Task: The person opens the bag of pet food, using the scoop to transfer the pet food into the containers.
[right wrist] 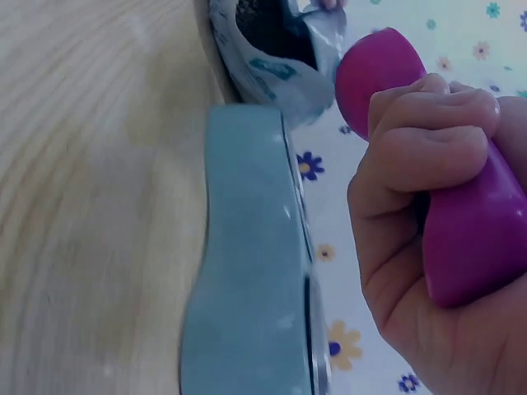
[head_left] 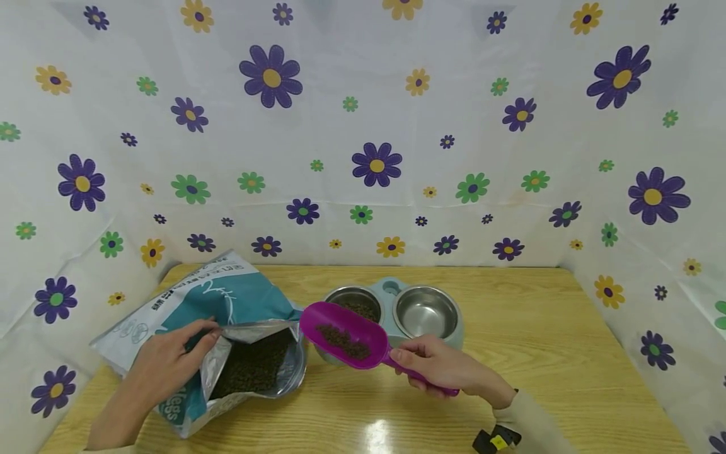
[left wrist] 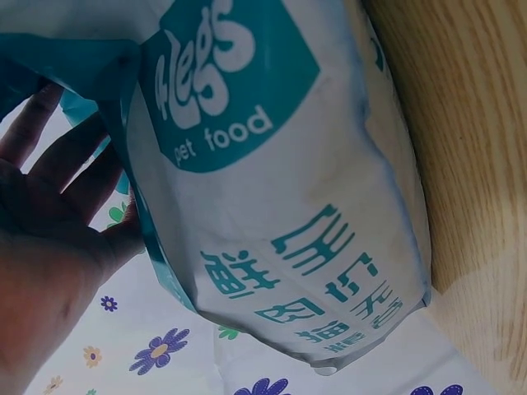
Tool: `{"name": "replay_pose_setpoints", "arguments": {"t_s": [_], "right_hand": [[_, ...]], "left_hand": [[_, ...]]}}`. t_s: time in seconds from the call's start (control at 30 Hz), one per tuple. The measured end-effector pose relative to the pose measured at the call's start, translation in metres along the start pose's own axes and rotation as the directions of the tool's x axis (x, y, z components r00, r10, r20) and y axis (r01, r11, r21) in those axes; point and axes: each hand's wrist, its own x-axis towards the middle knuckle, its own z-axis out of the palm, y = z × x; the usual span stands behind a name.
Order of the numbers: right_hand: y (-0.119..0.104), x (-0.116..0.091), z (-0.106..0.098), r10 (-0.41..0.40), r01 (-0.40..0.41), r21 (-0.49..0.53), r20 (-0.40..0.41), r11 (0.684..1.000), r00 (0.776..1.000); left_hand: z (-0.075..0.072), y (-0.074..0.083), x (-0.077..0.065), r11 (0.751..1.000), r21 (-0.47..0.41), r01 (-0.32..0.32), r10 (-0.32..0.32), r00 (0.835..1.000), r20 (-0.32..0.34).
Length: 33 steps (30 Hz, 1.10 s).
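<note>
My right hand grips the handle of a magenta scoop, which carries some brown kibble. The scoop is held above the front of a double pet bowl, its tip near the bag's mouth. My left hand holds the upper edge of an open teal and white pet food bag, which lies on its side with kibble inside. In the left wrist view the fingers reach behind the bag's edge. The right wrist view shows the fingers curled round the handle.
The bowl's pale blue stand holds two steel bowls. Kibble lies in the left bowl, partly hidden by the scoop; bare metal shows in the right bowl. A wooden table carries everything, with a flowered cloth behind.
</note>
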Motion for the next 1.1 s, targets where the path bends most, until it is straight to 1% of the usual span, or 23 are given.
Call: {"name": "replay_pose_setpoints", "arguments": {"t_s": [0.17, 0.27, 0.33, 0.43, 0.53, 0.67, 0.77, 0.9, 1.1], "right_hand": [[0.003, -0.022, -0.022, 0.0, -0.002, -0.052, -0.04, 0.999, 0.999], [0.004, -0.037, -0.037, 0.024, -0.031, -0.103, -0.069, 0.994, 0.997], [0.004, -0.048, -0.047, 0.045, -0.061, -0.15, -0.107, 0.987, 0.993], [0.003, -0.062, -0.059, 0.095, -0.136, -0.206, -0.196, 0.969, 0.976], [0.001, -0.074, -0.067, 0.154, -0.226, -0.234, -0.289, 0.946, 0.945], [-0.001, -0.083, -0.073, 0.209, -0.33, -0.28, -0.385, 0.901, 0.899], [-0.004, -0.084, -0.074, 0.203, -0.372, -0.35, -0.435, 0.86, 0.877], [-0.007, -0.083, -0.073, 0.138, -0.386, -0.462, -0.484, 0.798, 0.864], [-0.012, -0.079, -0.068, 0.036, -0.412, -0.596, -0.54, 0.69, 0.841]], "left_hand": [[0.001, -0.001, 0.0, 1.0, -0.004, 0.0, 0.0, 1.0, 0.01], [0.002, -0.002, 0.0, 1.0, -0.008, 0.005, -0.005, 1.0, 0.028], [0.002, -0.002, 0.0, 1.0, -0.007, 0.006, -0.006, 1.0, 0.03], [0.001, -0.002, 0.0, 1.0, -0.009, 0.004, -0.004, 1.0, 0.021], [0.001, -0.001, 0.0, 1.0, -0.01, 0.0, 0.0, 1.0, 0.012], [0.0, 0.001, 0.0, 1.0, -0.004, -0.008, 0.008, 1.0, 0.002], [0.0, 0.0, 0.0, 1.0, 0.003, -0.015, 0.015, 1.0, -0.005], [-0.001, -0.001, 0.0, 1.0, 0.001, -0.016, 0.016, 1.0, 0.004], [-0.001, -0.002, 0.0, 1.0, -0.015, -0.002, 0.003, 0.999, 0.037]]}}
